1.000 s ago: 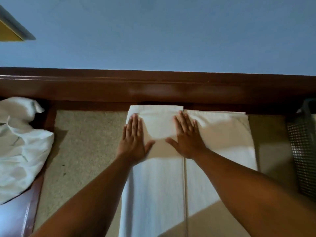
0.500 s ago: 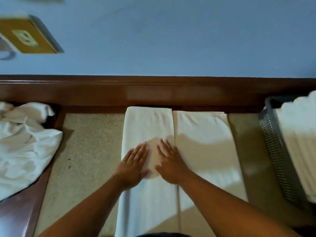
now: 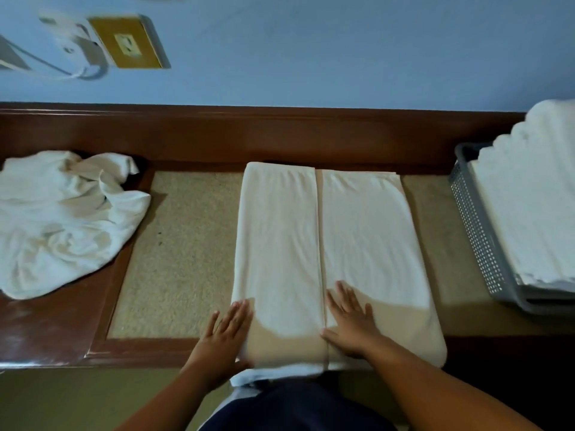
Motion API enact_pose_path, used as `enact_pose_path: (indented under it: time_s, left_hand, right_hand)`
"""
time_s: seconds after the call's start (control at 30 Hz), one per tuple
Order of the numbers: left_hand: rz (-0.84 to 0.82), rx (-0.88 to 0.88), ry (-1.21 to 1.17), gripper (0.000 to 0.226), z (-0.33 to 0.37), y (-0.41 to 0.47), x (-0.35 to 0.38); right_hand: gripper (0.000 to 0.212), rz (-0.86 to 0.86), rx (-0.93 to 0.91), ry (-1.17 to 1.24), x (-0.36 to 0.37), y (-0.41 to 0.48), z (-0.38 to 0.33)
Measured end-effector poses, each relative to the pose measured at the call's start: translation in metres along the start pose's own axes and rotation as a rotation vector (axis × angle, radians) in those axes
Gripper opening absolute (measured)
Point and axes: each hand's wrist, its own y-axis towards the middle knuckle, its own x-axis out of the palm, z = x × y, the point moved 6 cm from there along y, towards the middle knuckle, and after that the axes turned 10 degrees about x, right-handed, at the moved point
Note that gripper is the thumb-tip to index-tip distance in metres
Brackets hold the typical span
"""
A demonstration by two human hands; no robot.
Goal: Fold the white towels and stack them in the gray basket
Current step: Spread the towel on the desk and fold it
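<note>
Left hand (image 3: 225, 332) flat, fingers straight, against the near left edge of the folded towel (image 3: 311, 237), right hand (image 3: 350, 321) flat beside its centre seam, both drawn back from mid-towel half a second ago, towel on table (image 3: 46, 331), gray basket (image 3: 476, 241) with stacked towels (image 3: 529, 213) right, crumpled towel (image 3: 62, 219) left

Folded towel (image 3: 280, 237): soft, matt terry cloth. Tabletop frame (image 3: 53, 331): glossy, dark varnished wood. Inset panel (image 3: 180, 259): rough, matt beige weave. Basket (image 3: 476, 231) at 3 o'clock: perforated grey matt plastic.
</note>
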Motion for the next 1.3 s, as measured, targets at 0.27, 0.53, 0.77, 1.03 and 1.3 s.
enact_pose_path:
  time_s: [0.27,0.53,0.77,1.03,1.3]
  left_hand:
    - [0.11,-0.033,-0.119,0.051,0.038,0.02,-0.063]
    - [0.076,-0.185,-0.302,0.053,0.069,0.028,-0.062]
    - [0.044,-0.19,-0.298,0.049,0.092,0.022,-0.071]
    - [0.055,-0.303,-0.409,0.06,0.092,0.021,-0.039]
    - [0.044,-0.285,-0.448,0.063,0.086,0.019,-0.031]
  right_hand:
    - [0.076,0.075,-0.027,0.07,0.018,-0.027,0.04]
    - [0.078,0.08,0.113,0.156,0.014,-0.026,0.112]
    - [0.076,0.317,0.414,0.416,0.008,-0.023,0.184]
    - [0.101,0.341,0.608,0.681,0.003,-0.023,0.214]
    - [0.076,0.215,0.579,0.856,0.01,-0.026,0.221]
